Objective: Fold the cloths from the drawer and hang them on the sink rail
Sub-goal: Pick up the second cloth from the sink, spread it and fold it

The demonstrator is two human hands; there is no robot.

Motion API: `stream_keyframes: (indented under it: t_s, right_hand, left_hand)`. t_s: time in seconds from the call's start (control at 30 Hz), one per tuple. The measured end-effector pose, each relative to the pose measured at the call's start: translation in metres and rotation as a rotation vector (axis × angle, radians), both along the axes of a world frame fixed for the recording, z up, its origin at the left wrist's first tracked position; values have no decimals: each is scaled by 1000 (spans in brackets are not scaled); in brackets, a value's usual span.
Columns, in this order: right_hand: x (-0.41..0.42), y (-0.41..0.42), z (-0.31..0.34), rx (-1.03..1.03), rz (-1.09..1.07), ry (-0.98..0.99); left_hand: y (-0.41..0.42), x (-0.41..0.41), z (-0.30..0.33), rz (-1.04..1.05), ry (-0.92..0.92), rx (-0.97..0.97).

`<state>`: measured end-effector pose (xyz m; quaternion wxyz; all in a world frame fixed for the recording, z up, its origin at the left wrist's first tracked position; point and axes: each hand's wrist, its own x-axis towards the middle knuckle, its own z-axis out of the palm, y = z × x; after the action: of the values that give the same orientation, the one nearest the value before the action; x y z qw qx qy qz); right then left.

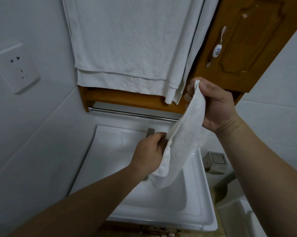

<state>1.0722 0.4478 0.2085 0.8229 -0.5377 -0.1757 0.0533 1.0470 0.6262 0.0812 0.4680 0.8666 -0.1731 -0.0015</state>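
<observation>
1. A small white terry cloth, folded double [183,142], is held in the air above the white ceramic sink basin [127,194], stretched between both hands.
2. Its upper end is pinched by the right hand [216,106], thumb and fingers [204,84] closed on the doubled edges; its lower edge is gripped by the left hand [149,154], fingers curled round the fabric.
3. The cloth's long axis runs diagonally, from the far right down to the near left.
4. The thin chrome sink rail [132,114] lies horizontally, beyond and to the left of the cloth, with only its right end hidden behind the fabric.
5. The right hand is judged nearer the rail; the cloth would need to be turned level with the rail before being draped.
6. Large white towels [127,45] hang above the rail.
</observation>
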Motion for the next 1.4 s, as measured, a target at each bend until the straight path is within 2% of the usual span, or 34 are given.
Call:
stream_keyframes:
  t_s: [0.1, 0.17, 0.4, 0.5, 0.63, 0.73, 0.8, 0.93, 1.1, 1.17, 1.3, 1.4]
  right_hand:
    - [-2, 3, -3, -127, -81, 6]
    - [-3, 7, -4, -201, -109, 2]
    - [-8, 26, -8, -383, -47, -10]
    - [-10, 29, -6, -403, -49, -6]
    - [-8, 33, -9, -509, -124, -42]
    - [-9, 37, -8, -540, -158, -79]
    - [-8, 40, -4, -550, -179, -103]
    - [-7, 41, -6, -575, -220, -130]
    - [-7, 38, -2, -384, -255, -67]
    - [-6, 38, -2, -367, -265, -61]
    - [-6, 43, -2, -422, -311, -112]
    - [-5, 48, -4, -461, -382, -133]
  left_hand:
    - [1, -6, 3, -76, 60, -2]
    - [-2, -9, 6, -98, 62, -72]
    - [-8, -12, 23, -49, -9, -179]
    - [-10, -16, 29, -22, 36, -336]
    - [-11, -19, 41, 6, 11, -516]
    - [-12, -24, 51, 6, 72, -661]
    - [-13, -22, 55, 20, 65, -628]
    - [-14, -13, 60, 128, 209, -608]
    - [-7, -10, 58, 101, 227, -442]
    - [-7, -9, 56, 115, 227, -403]
    - [-13, -13, 60, 131, 72, -400]
    - [-16, -11, 65, 170, 149, -460]
